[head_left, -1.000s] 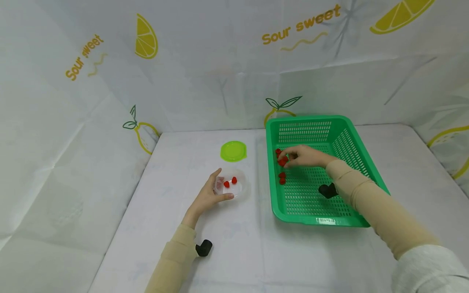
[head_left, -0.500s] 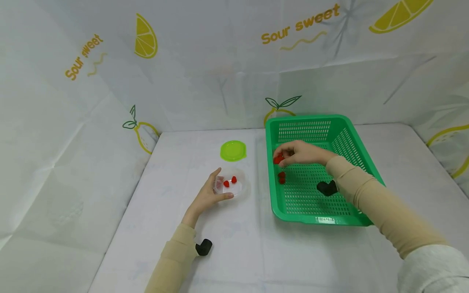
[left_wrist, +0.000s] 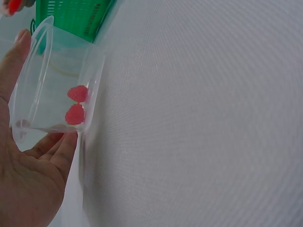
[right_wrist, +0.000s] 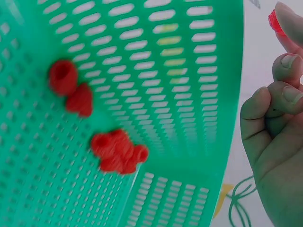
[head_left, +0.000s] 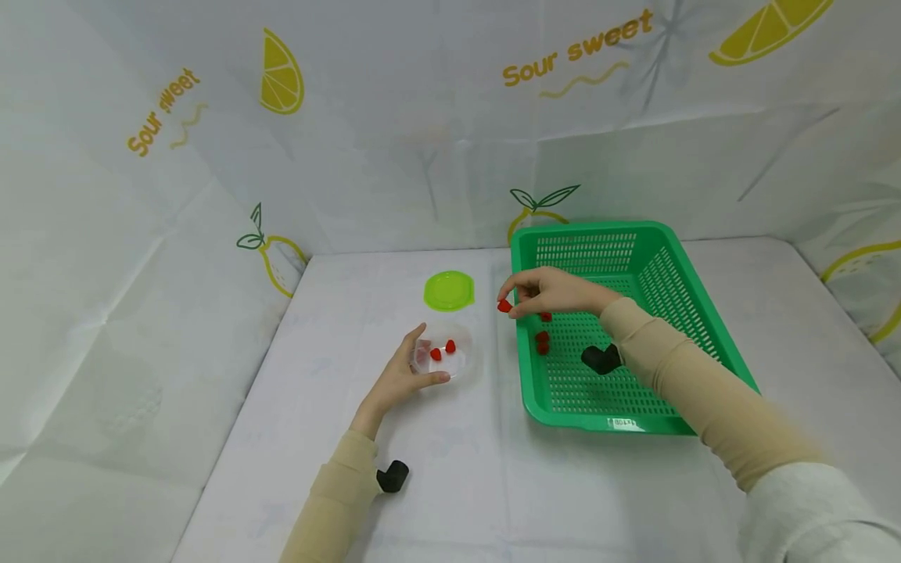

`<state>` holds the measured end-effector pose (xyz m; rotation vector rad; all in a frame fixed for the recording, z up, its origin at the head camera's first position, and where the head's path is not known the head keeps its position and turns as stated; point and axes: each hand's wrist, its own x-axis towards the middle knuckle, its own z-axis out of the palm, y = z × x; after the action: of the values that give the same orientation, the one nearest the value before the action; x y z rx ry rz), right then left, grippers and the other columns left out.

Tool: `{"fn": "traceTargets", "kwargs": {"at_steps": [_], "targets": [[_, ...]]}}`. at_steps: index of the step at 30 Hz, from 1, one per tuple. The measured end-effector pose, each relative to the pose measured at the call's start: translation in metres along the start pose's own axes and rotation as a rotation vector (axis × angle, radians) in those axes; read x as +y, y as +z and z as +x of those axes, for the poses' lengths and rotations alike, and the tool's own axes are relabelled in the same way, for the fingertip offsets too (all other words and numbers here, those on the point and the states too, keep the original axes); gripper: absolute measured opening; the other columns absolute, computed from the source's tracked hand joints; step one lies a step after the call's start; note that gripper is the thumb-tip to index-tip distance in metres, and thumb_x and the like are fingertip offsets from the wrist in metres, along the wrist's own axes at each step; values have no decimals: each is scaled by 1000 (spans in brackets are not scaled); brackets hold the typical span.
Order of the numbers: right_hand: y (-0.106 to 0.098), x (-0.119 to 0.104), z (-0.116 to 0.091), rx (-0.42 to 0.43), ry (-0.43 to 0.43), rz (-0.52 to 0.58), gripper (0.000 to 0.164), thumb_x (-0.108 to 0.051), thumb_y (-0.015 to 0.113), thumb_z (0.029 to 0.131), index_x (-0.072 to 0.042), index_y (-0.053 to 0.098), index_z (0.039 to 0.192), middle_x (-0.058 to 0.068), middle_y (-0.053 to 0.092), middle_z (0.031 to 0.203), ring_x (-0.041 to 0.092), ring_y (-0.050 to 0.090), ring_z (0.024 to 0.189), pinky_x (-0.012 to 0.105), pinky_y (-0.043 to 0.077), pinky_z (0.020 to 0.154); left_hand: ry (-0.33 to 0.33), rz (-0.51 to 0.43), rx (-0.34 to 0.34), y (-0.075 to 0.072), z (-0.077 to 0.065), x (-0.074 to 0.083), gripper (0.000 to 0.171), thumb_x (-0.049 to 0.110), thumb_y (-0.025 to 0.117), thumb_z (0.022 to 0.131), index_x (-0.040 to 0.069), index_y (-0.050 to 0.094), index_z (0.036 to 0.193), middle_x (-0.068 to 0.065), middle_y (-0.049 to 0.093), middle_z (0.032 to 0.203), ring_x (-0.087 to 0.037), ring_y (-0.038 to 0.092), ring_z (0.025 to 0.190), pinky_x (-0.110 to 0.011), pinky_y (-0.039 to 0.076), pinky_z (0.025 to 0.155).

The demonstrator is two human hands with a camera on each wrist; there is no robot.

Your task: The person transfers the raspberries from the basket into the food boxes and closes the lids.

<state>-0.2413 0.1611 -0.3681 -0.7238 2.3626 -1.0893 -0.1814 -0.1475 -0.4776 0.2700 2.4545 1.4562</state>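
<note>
My left hand [head_left: 396, 383] holds a clear plastic tub [left_wrist: 61, 71] on the white table, its thumb and fingers around the wall. Two red raspberries [left_wrist: 75, 114] lie inside the tub. Over the left rim of the green basket [head_left: 563, 423], my right hand [head_left: 556, 291] pinches one raspberry [head_left: 504, 306] between thumb and finger. That raspberry is partly hidden by the thumb in the right wrist view. Down in the basket, a cluster of raspberries [right_wrist: 116, 151] sits near the corner, with two more raspberries [right_wrist: 71, 87] close by.
A bright green lid [head_left: 449, 291] lies flat on the table behind the tub. The basket stands to the tub's right, with a strip of white table [head_left: 497, 391] between them. A printed white sheet [head_left: 394, 156] rises at the back.
My right hand has lifted a raspberry from the basket's left side and moved left to above the rim. The left hand and the tub have stayed in place.
</note>
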Motion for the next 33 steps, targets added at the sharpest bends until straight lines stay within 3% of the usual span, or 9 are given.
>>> {"fn": "traceTargets", "kwargs": {"at_steps": [6, 17, 33], "targets": [[7, -13, 16, 20, -33, -4, 25, -30, 69, 84, -24, 63, 107, 2, 49, 71, 14, 42, 57, 27, 41, 56, -17, 30, 11, 1, 0, 0, 102, 41, 81, 68, 26, 19, 148, -6, 43, 142, -27, 29, 140, -53, 26, 113], [21, -36, 38, -8, -82, -4, 23, -25, 68, 85, -24, 64, 107, 3, 49, 71, 18, 44, 64, 26, 38, 57, -41, 25, 13, 1, 1, -3, 102, 48, 80, 65, 35, 20, 146, -3, 44, 141, -24, 31, 139, -54, 26, 113], [28, -41, 56, -36, -83, 9, 26, -27, 69, 84, -22, 64, 108, 2, 49, 71, 21, 46, 67, 26, 39, 61, -37, 19, 2, 0, 0, -1, 103, 50, 80, 66, 34, 18, 147, -2, 43, 142, -25, 30, 139, -54, 27, 112]]}}
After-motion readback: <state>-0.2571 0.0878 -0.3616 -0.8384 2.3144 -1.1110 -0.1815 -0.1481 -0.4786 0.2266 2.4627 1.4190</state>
